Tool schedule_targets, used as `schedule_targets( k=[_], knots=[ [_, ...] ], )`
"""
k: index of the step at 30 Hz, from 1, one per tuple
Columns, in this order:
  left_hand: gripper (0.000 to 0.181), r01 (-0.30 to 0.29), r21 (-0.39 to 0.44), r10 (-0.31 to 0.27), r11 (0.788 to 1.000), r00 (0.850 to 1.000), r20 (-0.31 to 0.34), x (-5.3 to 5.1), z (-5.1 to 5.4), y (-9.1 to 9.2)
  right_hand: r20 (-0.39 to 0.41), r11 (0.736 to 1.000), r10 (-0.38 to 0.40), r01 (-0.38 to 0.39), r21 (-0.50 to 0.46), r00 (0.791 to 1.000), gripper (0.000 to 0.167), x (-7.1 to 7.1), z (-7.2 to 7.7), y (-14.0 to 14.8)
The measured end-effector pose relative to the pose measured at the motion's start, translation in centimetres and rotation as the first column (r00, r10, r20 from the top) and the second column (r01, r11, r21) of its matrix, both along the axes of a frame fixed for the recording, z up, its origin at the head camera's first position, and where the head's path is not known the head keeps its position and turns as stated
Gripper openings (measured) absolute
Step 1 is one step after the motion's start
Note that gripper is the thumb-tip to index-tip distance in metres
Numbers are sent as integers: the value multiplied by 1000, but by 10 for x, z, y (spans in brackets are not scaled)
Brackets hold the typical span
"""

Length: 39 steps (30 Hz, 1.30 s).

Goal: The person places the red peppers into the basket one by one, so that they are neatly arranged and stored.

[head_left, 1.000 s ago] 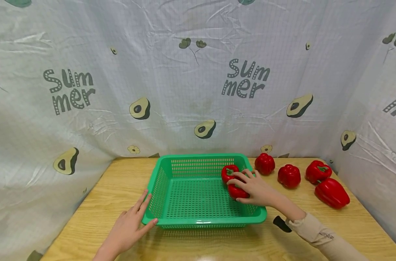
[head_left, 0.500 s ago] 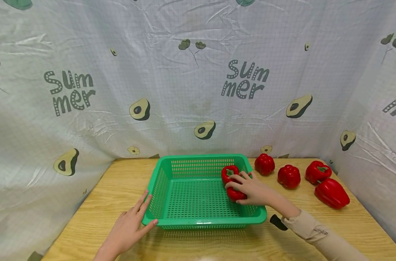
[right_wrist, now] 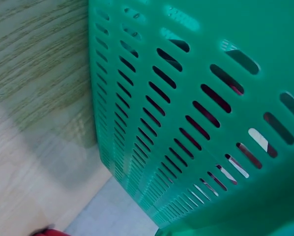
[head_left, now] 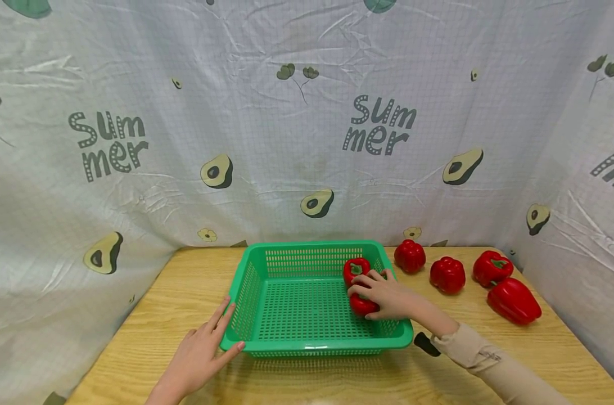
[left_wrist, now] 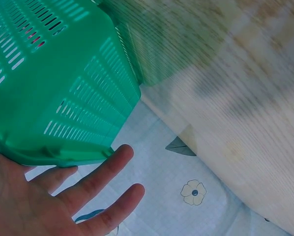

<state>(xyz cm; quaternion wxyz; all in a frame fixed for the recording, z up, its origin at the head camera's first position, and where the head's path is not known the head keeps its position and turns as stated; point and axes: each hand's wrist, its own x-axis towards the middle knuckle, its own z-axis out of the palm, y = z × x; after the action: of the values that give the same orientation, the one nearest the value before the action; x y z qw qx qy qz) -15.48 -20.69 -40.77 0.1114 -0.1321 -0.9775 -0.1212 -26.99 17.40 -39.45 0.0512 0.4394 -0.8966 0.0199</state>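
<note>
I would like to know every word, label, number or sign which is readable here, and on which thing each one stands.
"sum mer": backdrop, left part, in two rows.
"sum mer": backdrop, right of centre, in two rows.
Backdrop, far right: lettering cut off by the picture edge, not readable as a word.
Right sleeve: small dark marking, too small to read.
Green basket: no text visible.

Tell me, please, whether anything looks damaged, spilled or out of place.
Nothing stands out, and no spill shows. The green basket stands upright, and the red peppers in and beside it show no visible damage; the rightmost pepper lies on its side.
</note>
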Motion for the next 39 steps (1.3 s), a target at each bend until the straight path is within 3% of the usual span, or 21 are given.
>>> schedule_targets(
  k=[8, 17, 24, 39],
  knots=[
    [71, 3, -3, -3, 1000, 1000, -22, 1, 0, 0, 16, 999, -34, 33, 39, 999, 50, 1, 1, -3],
    [70, 11, -2, -11, 1000, 999, -51, 2, 0, -1, -22, 997, -48, 49, 65, 999, 52, 1, -4, -4],
    [70, 3, 4, -2, 1000, 1000, -15, 1, 1, 0, -37, 997, -48, 50, 60, 998, 53, 3, -3, -5],
    [70, -10, 7, 10, 1000, 1000, 16, 1, 1, 1, 19, 999, -45, 45, 17, 999, 50, 8, 0, 0]
  ],
)
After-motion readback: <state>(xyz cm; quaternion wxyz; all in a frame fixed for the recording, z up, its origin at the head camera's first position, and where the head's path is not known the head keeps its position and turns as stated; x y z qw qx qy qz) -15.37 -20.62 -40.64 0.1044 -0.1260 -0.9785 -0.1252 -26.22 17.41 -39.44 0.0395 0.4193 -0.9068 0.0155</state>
